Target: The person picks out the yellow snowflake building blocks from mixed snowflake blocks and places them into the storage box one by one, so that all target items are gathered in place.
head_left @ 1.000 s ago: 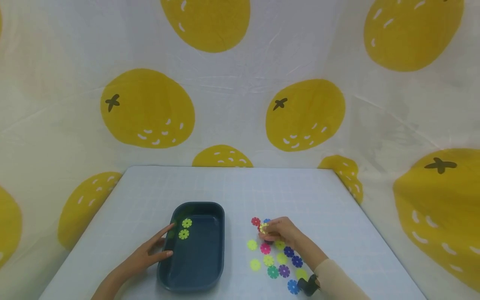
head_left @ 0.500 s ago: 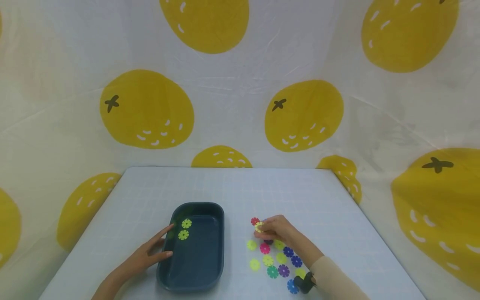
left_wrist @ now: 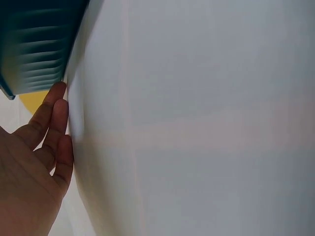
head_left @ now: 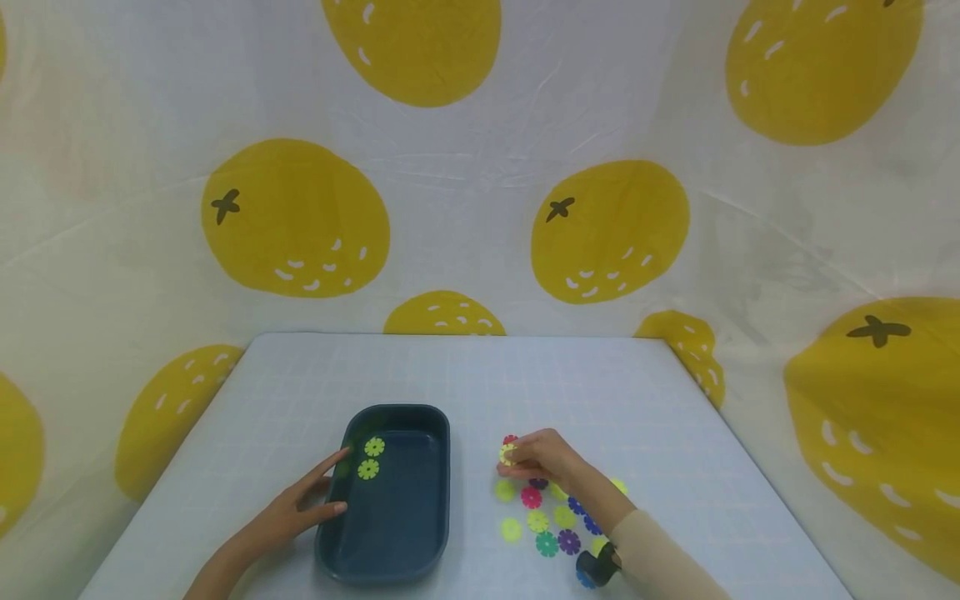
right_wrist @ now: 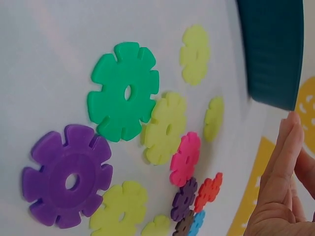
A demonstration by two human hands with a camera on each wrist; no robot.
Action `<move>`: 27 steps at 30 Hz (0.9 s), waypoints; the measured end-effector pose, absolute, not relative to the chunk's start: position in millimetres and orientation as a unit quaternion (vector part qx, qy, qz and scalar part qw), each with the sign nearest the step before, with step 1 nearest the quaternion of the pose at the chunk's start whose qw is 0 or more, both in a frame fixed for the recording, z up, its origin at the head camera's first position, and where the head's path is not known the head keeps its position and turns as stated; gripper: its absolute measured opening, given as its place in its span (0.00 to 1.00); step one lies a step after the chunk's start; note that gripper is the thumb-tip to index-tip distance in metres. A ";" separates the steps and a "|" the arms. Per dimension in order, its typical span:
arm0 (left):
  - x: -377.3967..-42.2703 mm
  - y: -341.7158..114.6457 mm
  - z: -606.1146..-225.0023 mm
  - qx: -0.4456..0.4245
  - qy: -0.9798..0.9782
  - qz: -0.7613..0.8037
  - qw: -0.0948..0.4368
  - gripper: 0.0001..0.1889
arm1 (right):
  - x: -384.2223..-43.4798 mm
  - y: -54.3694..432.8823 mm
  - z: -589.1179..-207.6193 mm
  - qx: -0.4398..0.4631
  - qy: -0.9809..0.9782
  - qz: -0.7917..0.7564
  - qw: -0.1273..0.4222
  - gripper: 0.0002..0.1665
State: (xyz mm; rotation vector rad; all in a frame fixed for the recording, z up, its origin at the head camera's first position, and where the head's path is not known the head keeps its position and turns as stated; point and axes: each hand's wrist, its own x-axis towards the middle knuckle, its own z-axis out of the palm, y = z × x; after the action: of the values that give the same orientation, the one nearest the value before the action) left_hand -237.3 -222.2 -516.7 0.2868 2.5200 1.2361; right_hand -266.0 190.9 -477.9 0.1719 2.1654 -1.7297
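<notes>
My right hand [head_left: 553, 460] pinches a yellow snowflake-shaped plastic disc [head_left: 507, 454] between thumb and fingers, over the far end of the scattered discs. In the right wrist view the disc is hidden behind the hand [right_wrist: 278, 191]. My left hand [head_left: 281, 510] touches the left rim of a dark teal tray [head_left: 397, 525], fingers and thumb spread. The left wrist view has its fingertips by the tray's ribbed side [left_wrist: 39, 54]. Two yellow discs, a far one [head_left: 374, 447] and a nearer one [head_left: 368, 469], lie inside the tray at the upper left.
Right of the tray, several notched discs lie on the white table, among them a green disc [head_left: 547, 544], a purple disc [head_left: 569, 542] and a pink disc [head_left: 531, 497]. A red disc [head_left: 511, 438] shows just beyond my right hand. A patterned cloth [head_left: 465, 208] hangs behind the table.
My right hand has moved a little left with the pinched yellow disc, now covering more of the red disc. My left hand and the tray have stayed in place.
</notes>
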 end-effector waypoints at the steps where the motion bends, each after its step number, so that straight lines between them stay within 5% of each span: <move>1: -237.3 -222.3 -516.8 0.100 0.882 0.432 0.159 0.44 | -265.9 190.1 -477.4 0.062 0.764 -0.615 0.184 0.15; 27: -238.1 -223.3 -518.6 0.108 0.875 0.444 0.161 0.43 | -264.0 168.9 -469.5 0.044 0.746 -0.630 0.212 0.16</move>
State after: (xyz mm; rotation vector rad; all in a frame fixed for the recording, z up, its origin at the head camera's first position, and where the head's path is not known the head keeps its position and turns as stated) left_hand -238.1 -223.3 -518.6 0.3070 2.4984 1.2664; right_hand -264.0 168.9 -469.5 0.1212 2.0724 -1.7503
